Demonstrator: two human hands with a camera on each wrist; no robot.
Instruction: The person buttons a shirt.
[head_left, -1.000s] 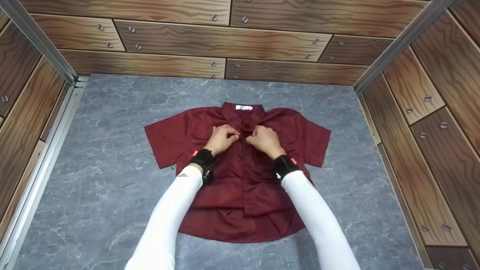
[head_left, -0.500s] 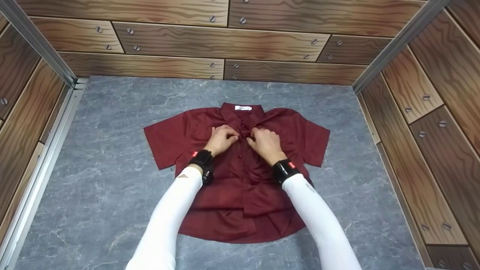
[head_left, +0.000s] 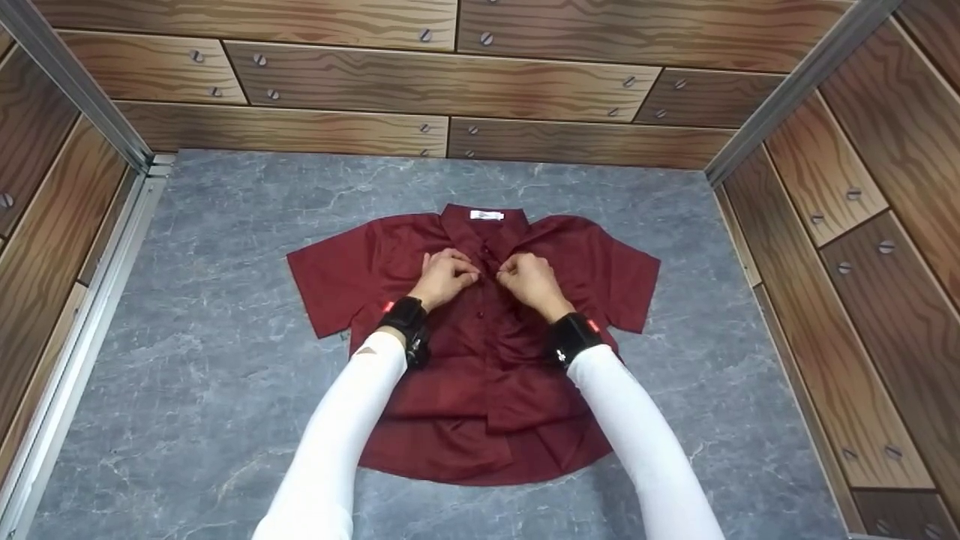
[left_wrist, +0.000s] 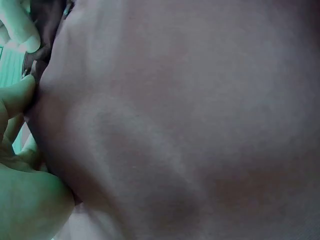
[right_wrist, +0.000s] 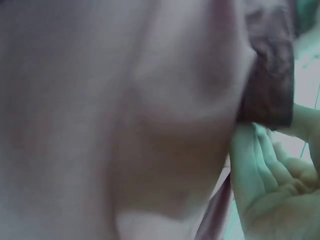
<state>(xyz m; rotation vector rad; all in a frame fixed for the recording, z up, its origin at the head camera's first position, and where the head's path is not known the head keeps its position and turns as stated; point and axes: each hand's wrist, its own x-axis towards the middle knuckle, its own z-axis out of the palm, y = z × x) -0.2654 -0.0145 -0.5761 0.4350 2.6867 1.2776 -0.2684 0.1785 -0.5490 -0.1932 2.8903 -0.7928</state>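
Observation:
A dark red short-sleeved button-up shirt (head_left: pixel 450 390) lies front up, its collar (head_left: pixel 459 225) toward the back wall. My left hand (head_left: pixel 448 276) pinches the front edge below the collar with thumb and fingertips. Opposite it, my right hand (head_left: pixel 531 281) holds the other front edge; in the right wrist view its thumb lies over the placket (right_wrist: pixel 270 75) and the fingers lie behind. A small button (head_left: pixel 481 315) shows on the front below the hands. The left wrist view is mostly blurred shirt cloth (left_wrist: pixel 175 100). What sits between the fingertips is too small to tell.
A grey marbled surface (head_left: pixel 225 375) spreads around the shirt. Wood-patterned panels (head_left: pixel 337 75) wall it at the back and both sides, with metal rails (head_left: pixel 90 315) along the left edge and corners. The lower hem (head_left: pixel 465 465) is rumpled.
The right hand's fingers loosened and spread half a second ago, and are now drawn together again at the shirt's edge. The left hand has stayed nearly still.

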